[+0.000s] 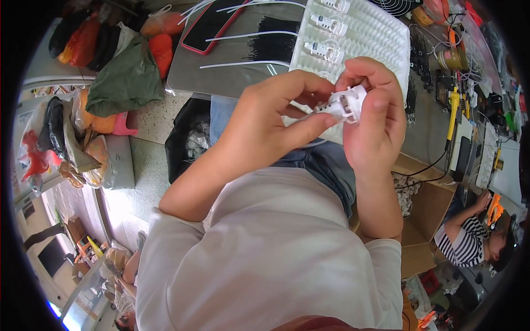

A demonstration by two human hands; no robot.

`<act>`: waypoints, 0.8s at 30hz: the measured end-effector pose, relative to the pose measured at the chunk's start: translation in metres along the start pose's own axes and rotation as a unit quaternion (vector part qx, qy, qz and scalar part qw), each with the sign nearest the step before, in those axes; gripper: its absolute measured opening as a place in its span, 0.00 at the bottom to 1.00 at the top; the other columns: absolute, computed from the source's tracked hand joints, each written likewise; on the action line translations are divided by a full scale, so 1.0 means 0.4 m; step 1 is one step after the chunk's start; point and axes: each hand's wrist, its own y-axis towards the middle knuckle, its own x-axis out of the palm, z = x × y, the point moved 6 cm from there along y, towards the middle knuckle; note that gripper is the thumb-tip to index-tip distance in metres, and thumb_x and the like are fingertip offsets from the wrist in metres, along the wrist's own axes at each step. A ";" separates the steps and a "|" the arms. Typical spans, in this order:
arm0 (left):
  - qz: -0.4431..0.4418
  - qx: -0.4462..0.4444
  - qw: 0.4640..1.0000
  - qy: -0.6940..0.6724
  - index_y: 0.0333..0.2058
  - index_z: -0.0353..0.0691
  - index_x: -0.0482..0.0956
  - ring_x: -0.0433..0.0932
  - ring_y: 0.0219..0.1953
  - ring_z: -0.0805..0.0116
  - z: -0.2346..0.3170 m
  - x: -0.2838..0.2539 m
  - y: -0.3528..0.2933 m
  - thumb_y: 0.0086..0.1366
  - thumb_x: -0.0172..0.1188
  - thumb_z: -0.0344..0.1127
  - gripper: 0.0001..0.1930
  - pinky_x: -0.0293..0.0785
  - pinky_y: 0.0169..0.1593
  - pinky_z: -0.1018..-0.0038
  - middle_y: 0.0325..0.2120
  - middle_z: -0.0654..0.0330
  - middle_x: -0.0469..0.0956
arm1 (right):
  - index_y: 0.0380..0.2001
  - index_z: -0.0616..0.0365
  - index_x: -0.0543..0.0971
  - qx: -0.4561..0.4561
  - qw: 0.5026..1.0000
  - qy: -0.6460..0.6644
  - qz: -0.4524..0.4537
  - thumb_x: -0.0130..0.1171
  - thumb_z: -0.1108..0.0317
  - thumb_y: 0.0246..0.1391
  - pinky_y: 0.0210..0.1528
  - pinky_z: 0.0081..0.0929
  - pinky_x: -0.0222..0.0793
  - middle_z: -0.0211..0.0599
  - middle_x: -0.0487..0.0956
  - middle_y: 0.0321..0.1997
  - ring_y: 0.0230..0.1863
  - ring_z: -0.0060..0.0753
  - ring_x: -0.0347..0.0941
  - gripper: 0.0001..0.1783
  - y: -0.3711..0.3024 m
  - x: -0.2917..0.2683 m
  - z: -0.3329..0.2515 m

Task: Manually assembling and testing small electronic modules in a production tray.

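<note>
Both hands are raised in front of my chest, holding one small white plastic plug-like part [346, 103] with metal contacts. My left hand [270, 124] pinches its left end between thumb and fingers. My right hand [375, 113] wraps around its right side, thumb on top. Just behind the hands lies a white ribbed tray [381, 33] with a few similar white parts [326, 23] sitting in its slots. Thin white cable ties [248, 36] and a bundle of black ones [273, 47] lie on the grey table [187, 77] beyond.
A red-edged phone [212, 25] lies at the table's far left. Bags in green, orange and black [124, 71] pile on the floor to the left. A cardboard box [428, 204] stands at the right, with tools and cables on a bench [469, 110]. A person in a striped shirt [469, 240] sits at lower right.
</note>
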 end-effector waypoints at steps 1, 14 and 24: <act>0.002 -0.001 1.000 0.001 0.50 0.31 0.77 0.82 0.37 0.70 0.000 -0.008 -0.004 0.62 0.71 0.30 0.20 0.82 0.39 0.75 0.41 0.56 0.81 | 0.56 0.69 0.72 0.001 1.000 0.002 -0.002 0.53 0.52 0.71 0.51 0.28 0.67 0.39 0.75 0.46 0.48 0.29 0.70 0.27 -0.002 0.009 0.000; -0.009 -0.160 0.987 -0.002 0.39 0.31 0.82 0.81 0.29 0.73 -0.066 -0.057 0.010 0.63 0.70 0.33 0.11 0.77 0.32 0.75 0.29 0.59 0.82 | 0.46 0.58 0.75 0.005 0.928 -0.352 -0.120 0.68 0.81 0.47 0.48 0.32 0.72 0.43 0.77 0.50 0.47 0.43 0.76 0.22 -0.018 -0.001 0.002; -0.063 -0.037 0.971 0.228 0.41 0.36 0.84 0.78 0.35 0.63 -0.079 -0.081 -0.032 0.57 0.69 0.25 0.12 0.74 0.38 0.70 0.36 0.58 0.80 | 0.41 0.59 0.76 0.039 0.853 -0.501 -0.137 0.72 0.76 0.44 0.38 0.40 0.74 0.45 0.79 0.46 0.40 0.54 0.78 0.20 -0.091 0.011 0.040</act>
